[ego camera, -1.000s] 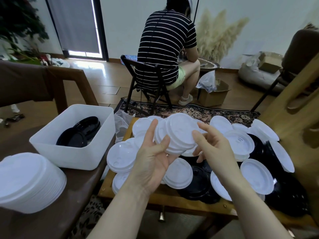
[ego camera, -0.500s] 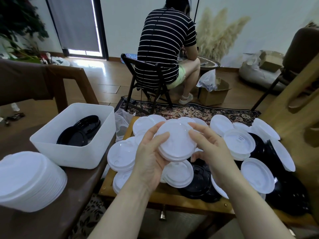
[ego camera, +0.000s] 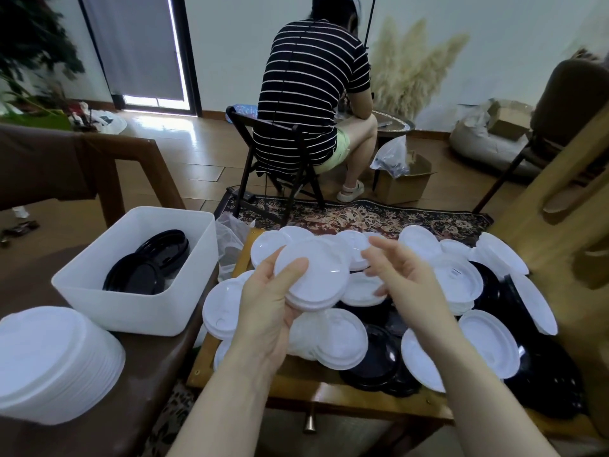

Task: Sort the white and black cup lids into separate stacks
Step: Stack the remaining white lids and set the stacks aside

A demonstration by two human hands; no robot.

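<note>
Now the left hand point(ego camera: 267, 311) grips a small stack of white lids point(ego camera: 313, 278), thumb on top, while the right hand point(ego camera: 403, 278) hovers just beside it, fingers loose and holding nothing.

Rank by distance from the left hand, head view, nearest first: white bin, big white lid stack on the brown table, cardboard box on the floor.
From the left hand:
1. White bin, just to its left, black lids inside.
2. Big white lid stack, lower left, on the brown table.
3. Cardboard box, far back on the floor, beside the seated person.

a home living room: patterned rug point(ego camera: 356, 216), wooden floor point(ego camera: 197, 153), pampas grass point(ego camera: 415, 64), curtained glass door point(ego camera: 138, 47).
</note>
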